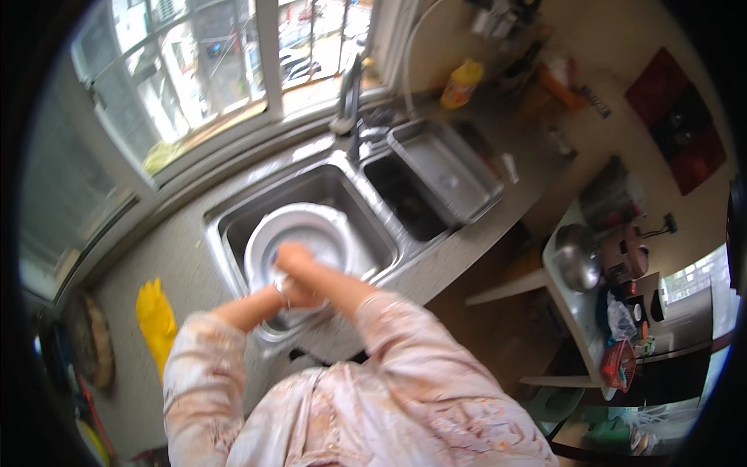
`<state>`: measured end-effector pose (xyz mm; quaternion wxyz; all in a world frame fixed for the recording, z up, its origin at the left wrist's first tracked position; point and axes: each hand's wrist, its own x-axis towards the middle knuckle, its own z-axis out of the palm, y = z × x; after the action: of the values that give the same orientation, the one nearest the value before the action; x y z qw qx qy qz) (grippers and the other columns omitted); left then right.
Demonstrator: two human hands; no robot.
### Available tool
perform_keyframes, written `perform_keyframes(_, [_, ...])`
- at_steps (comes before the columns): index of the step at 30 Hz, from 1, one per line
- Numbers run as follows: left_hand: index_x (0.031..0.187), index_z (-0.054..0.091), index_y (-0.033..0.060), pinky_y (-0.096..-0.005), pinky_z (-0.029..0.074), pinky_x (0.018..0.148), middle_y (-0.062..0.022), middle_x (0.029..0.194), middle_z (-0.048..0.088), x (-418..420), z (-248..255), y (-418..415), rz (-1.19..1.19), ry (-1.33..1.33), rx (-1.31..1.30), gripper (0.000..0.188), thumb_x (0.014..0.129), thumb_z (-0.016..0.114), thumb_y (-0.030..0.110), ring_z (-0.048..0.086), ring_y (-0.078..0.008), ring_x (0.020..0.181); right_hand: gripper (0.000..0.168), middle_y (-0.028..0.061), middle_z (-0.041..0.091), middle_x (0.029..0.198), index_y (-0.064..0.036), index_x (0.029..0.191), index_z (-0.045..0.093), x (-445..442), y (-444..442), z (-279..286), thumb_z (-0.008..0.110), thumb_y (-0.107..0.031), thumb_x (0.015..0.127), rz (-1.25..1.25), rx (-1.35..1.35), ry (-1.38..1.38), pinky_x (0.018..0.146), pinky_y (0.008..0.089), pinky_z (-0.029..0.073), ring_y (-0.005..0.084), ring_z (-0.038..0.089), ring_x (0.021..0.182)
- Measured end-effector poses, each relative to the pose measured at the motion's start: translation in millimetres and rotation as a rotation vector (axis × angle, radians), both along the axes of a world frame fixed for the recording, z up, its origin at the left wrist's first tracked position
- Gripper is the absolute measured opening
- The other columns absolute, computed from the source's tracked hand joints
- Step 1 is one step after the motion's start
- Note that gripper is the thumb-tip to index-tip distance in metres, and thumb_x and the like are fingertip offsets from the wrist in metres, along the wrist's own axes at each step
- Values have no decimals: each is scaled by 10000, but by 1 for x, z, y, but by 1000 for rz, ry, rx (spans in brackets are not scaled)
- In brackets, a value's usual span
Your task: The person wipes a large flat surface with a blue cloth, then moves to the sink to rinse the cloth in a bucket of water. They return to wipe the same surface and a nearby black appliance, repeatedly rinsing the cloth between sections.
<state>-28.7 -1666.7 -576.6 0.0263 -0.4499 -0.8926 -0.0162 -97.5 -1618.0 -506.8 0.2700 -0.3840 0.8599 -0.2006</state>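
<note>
A round metal basin (264, 233) stands in the large left bowl of a steel double sink (373, 219). My right hand (293, 257) reaches across inside it with the fingers curled; a small dark blue spot shows at the fingers, too blurred to name. My left hand (303, 292), with a bracelet at the wrist, is at the basin's near side, partly under my right forearm. Whether either hand grips something is not clear. The faucet (350, 111) rises behind the sink. A rectangular steel tray (446, 169) lies over part of the right bowl.
A yellow rubber glove (156, 321) lies on the counter at left, near a round wooden board (96, 344). A yellow bottle (461, 84) stands behind the sink. At right, a side table (563, 298) holds a metal bowl (578, 258) and a red basket (618, 365).
</note>
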Motion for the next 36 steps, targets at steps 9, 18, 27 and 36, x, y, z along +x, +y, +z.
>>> perform_keyframes(9, [1086, 553, 114, -306, 506, 738, -102, 1121, 519, 33, 131, 5, 863, -445, 1118, 380, 721, 661, 106, 587, -229, 847, 523, 85, 550, 1088, -89, 1184, 447, 23, 182, 70, 684, -298, 767, -604, -1019, -1264, 751, 400, 535, 245, 579, 961])
perform_keyframes(18, [984, 581, 82, -264, 468, 727, -17, 903, 611, 74, 128, 200, 743, -1588, 1435, 283, 872, 517, 333, 563, -116, 821, 233, 27, 580, 912, -35, 967, 599, 185, 402, 67, 626, -172, 780, -948, -859, -452, 762, 260, 415, 110, 515, 851])
perform_keyframes(27, [1065, 530, 65, -258, 444, 770, -28, 960, 562, 147, 113, 490, 172, -1877, 634, 385, 846, 555, 379, 522, -116, 879, 243, 39, 580, 902, -63, 995, 528, 408, 637, 63, 594, -196, 803, -1476, -1717, -666, 802, 299, 453, 136, 555, 858])
perform_keyframes(36, [1185, 498, 10, -296, 412, 887, -73, 1082, 579, 222, 132, 720, -174, -1593, 494, 396, 845, 556, 204, 533, -151, 967, 209, 29, 594, 842, -75, 914, 569, 487, 801, 73, 575, -270, 839, -1702, -1673, -387, 721, 272, 451, 112, 551, 787])
